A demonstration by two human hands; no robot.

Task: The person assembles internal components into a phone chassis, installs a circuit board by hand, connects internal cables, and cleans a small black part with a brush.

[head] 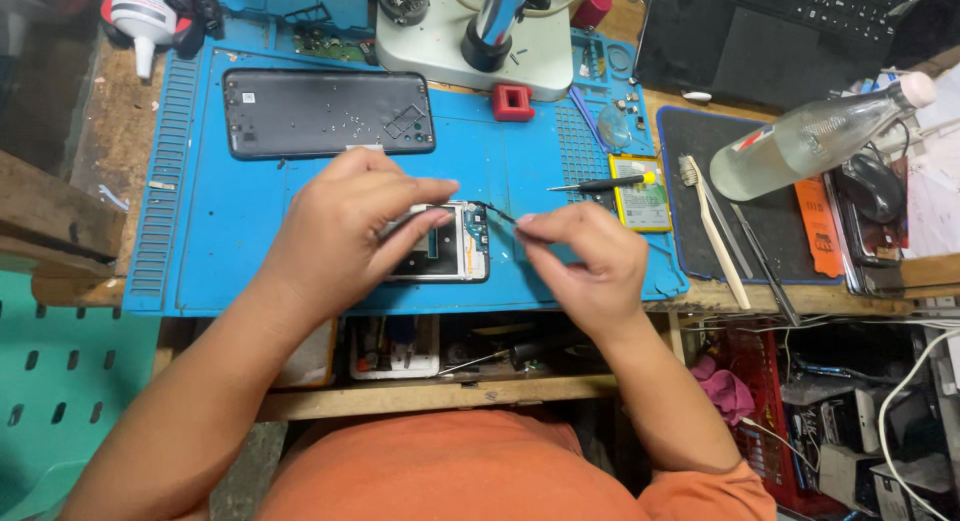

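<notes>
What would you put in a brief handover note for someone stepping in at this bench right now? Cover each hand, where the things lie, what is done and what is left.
Left hand: holds the opened phone steady on the blue mat.
Right hand: pinches thin black tweezers, tip at the phone's top edge.
Nearby: dark back cover lies apart above; battery and a small screwdriver to the right; microscope base behind.
Done: cover off, battery apparently out.
Left: work at the phone's top edge is in hand; phone not yet reassembled.
</notes>
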